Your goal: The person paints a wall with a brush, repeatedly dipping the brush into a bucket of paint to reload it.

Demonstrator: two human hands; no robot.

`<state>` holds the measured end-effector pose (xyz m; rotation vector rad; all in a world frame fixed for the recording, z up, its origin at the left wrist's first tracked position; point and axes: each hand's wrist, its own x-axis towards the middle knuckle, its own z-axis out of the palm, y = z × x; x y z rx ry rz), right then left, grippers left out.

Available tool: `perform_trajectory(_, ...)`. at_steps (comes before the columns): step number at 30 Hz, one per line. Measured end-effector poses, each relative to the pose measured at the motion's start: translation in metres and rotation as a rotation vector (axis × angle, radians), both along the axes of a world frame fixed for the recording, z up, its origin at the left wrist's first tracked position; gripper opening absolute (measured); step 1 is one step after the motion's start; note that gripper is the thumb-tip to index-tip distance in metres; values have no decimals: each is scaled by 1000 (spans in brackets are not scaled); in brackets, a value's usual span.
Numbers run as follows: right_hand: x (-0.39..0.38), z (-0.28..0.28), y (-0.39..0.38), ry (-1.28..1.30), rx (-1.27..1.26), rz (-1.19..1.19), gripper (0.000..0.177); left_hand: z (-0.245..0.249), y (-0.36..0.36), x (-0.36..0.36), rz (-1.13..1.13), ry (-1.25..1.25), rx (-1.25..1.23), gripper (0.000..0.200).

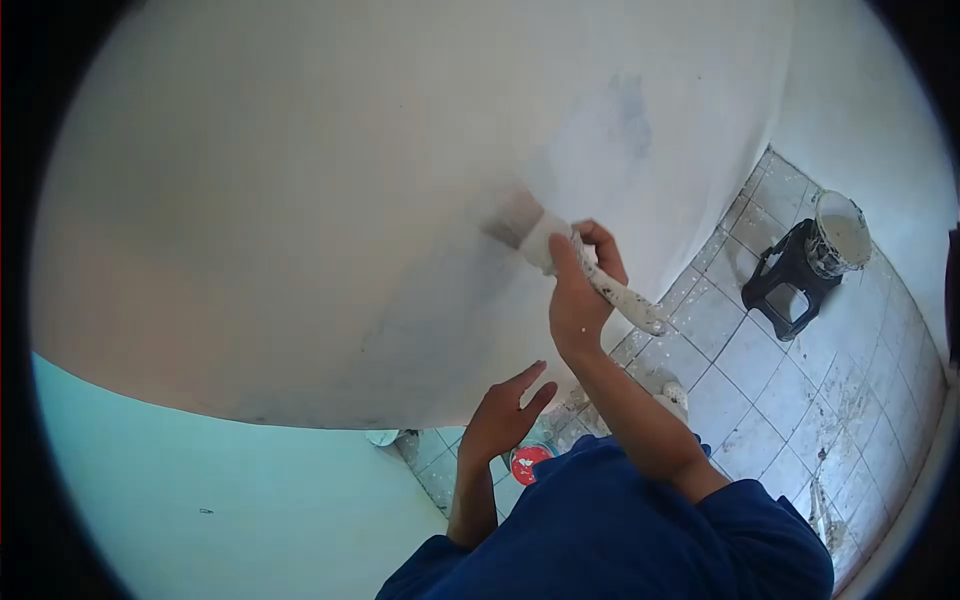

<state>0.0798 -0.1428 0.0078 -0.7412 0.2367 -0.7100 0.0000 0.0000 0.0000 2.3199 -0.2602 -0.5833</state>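
At centre frame, the right hand (580,290) is closed around a spattered brush (540,238), its head pressed flat to the wall (300,200) for full contact. Lower down, the left hand (505,415) hangs open and empty. At the right, a bucket (840,228) sits raised on a stool (785,282).

The right hand (580,290) grips a paint-spattered brush (560,250) against the white wall (300,200); the left hand (505,415) hangs open below.

A black stool (785,280) stands on the tiled floor (760,400) near the corner, with a paint-spattered bucket (838,232) on top of it. The tiles are speckled with white. A red round tin (528,462) sits on the floor beside the pale green wall (200,500).
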Motion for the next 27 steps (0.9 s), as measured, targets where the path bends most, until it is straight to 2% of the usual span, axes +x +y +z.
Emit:
perform_trajectory(2, 6, -31, -1, 90, -56, -69, 17, -4, 2, 5, -32, -47, 16, 59)
perform_trajectory(5, -7, 0, -8, -2, 64, -44, 18, -6, 9, 6, 9, -74, -5, 58)
perform_trajectory(6, -5, 15, -9, -102, 35, -95, 18, -8, 7, 4, 6, -62, 9, 58)
perform_trajectory(9, 4, 34, 0, -131, 6, -29, 18, -7, 1, 1, 10, -41, 38, 58)
perform_trajectory(10, 8, 14, 4, -20, -59, -27, 19, -6, -2, -1, 20, -40, 37, 57)
perform_trajectory(12, -2, -34, 6, 72, -27, -10, 17, -7, -2, -6, 26, -93, 16, 56)
perform_trajectory(14, -14, -44, 0, 129, 19, 50, 16, -17, 4, -14, 25, -188, -15, 55)
perform_trajectory(17, -19, 3, 0, -78, -51, -13, 20, -22, 3, -30, 137, -102, 4, 53)
perform_trajectory(18, -22, 22, 5, -129, -25, 46, 19, -9, -4, -36, 191, -15, 39, 52)
perform_trajectory(20, -20, 20, 26, -75, -55, 112, 20, -11, -1, -51, 223, -101, 6, 52)
perform_trajectory(24, -28, -56, 37, 53, -18, 80, 20, -7, 2, -80, 311, -132, 90, 48)
perform_trajectory(26, -40, -46, 35, 127, 71, 90, 19, -12, 9, -91, 361, -112, 62, 47)
perform_trajectory(27, -46, -24, 33, 65, 57, 80, 19, -15, 12, -95, 379, -91, 45, 47)
